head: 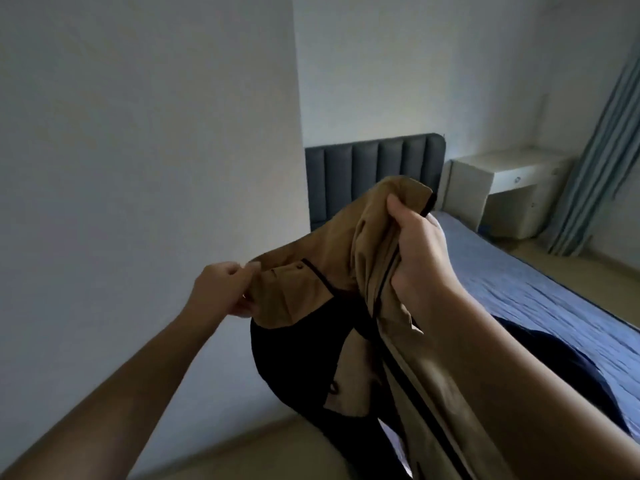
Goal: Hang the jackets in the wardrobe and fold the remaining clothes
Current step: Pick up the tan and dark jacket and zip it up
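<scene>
A tan jacket (332, 258) with a black lining and black zipper hangs in the air in front of me, above the near end of the bed. My right hand (415, 247) grips a bunched fold of it near the collar, held high. My left hand (225, 289) pinches the jacket's left edge lower down. The black lining (294, 358) sags below between my arms. A dark navy garment (561, 368) lies on the bed behind my right forearm, partly hidden.
The bed (540, 289) with a blue cover runs along the right, its dark grey headboard (374, 168) against the far wall. A white bedside cabinet (498, 192) stands beyond it, and a blue striped curtain (595, 161) hangs at far right. A white wall (138, 168) fills the left.
</scene>
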The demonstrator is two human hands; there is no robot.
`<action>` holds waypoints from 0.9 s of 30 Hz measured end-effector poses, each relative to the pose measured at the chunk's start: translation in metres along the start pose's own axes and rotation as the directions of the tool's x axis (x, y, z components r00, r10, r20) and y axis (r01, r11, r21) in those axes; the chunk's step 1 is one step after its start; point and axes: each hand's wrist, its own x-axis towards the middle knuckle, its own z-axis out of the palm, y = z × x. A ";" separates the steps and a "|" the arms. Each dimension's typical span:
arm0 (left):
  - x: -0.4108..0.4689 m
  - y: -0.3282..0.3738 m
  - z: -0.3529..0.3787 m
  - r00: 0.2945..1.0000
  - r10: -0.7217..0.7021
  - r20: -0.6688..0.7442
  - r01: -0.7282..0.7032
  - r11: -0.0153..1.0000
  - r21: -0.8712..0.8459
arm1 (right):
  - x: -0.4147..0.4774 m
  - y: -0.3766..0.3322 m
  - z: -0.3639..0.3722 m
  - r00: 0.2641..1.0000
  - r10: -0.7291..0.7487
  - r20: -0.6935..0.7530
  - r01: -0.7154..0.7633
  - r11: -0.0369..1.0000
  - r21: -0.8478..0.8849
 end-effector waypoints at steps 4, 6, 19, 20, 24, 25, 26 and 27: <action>-0.036 -0.042 -0.085 0.954 -0.297 0.037 0.297 0.922 -0.247 | -0.045 0.038 0.068 0.987 0.089 0.132 -0.082 0.995 -0.056; -0.059 -0.074 -0.127 0.920 -0.390 0.020 0.370 0.854 -0.366 | -0.073 0.064 0.096 0.974 0.114 0.193 -0.101 0.992 -0.079; -0.222 -0.217 -0.359 0.613 -0.697 -0.372 0.479 0.703 -0.526 | -0.267 0.236 0.253 0.850 0.307 0.429 -0.217 0.945 -0.246; -0.234 -0.226 -0.370 0.590 -0.607 -0.532 0.588 0.775 -0.232 | -0.280 0.245 0.261 0.835 0.320 0.447 -0.222 0.940 -0.259; -0.271 -0.248 -0.402 0.801 0.235 -0.550 0.418 0.438 0.796 | -0.321 0.272 0.291 0.789 0.349 0.506 -0.229 0.931 -0.284; -0.277 -0.251 -0.407 0.871 0.220 -0.440 0.318 0.430 0.845 | -0.329 0.277 0.299 0.775 0.354 0.524 -0.230 0.930 -0.288; -0.280 -0.254 -0.412 0.922 0.119 -0.370 0.293 0.411 0.863 | -0.337 0.281 0.306 0.759 0.363 0.541 -0.233 0.927 -0.295; -0.284 -0.259 -0.420 0.934 -0.044 -0.353 0.342 0.382 0.858 | -0.344 0.285 0.313 0.742 0.372 0.558 -0.236 0.923 -0.303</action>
